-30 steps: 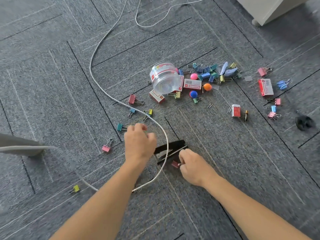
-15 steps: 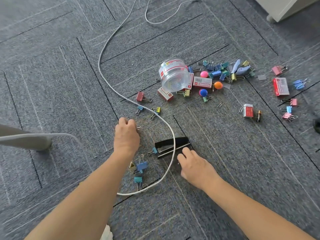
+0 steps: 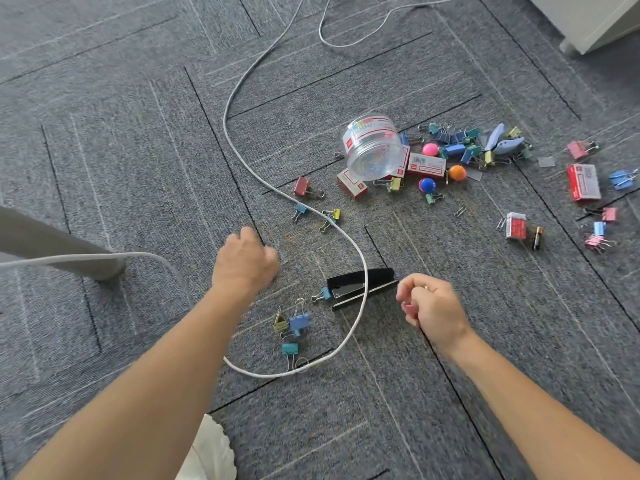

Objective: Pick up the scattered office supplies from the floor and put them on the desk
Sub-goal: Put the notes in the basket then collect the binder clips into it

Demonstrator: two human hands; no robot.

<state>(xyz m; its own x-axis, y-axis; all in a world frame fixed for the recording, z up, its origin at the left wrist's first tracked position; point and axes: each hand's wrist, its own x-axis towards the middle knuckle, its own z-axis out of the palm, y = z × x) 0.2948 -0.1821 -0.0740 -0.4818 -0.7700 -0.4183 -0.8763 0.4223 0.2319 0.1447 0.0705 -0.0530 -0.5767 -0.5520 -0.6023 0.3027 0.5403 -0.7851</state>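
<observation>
Grey carpet (image 3: pixel 450 341) with thin pale stripes and black seams. White cable (image 3: pixel 239 157) looping over glossy black stapler (image 3: pixel 360 284). Clips in blue (image 3: pixel 298 322), olive (image 3: pixel 280 323), teal (image 3: pixel 289 348). Red-and-white boxes (image 3: pixel 583 181); pink (image 3: pixel 430 149), orange (image 3: pixel 457 172), blue balls (image 3: pixel 426 185). Clear jar (image 3: pixel 375 147), red-white label.

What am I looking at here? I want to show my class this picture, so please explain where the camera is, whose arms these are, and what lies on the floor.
The camera sits on a person's head, looking down at their own bare arms. There is no machine. The left hand is closed in a fist; what it holds is hidden. The right hand pinches something small and pink. On the grey carpet lie a black stapler with a white cable across it, coloured binder clips, a tipped clear jar and red staple boxes.
</observation>
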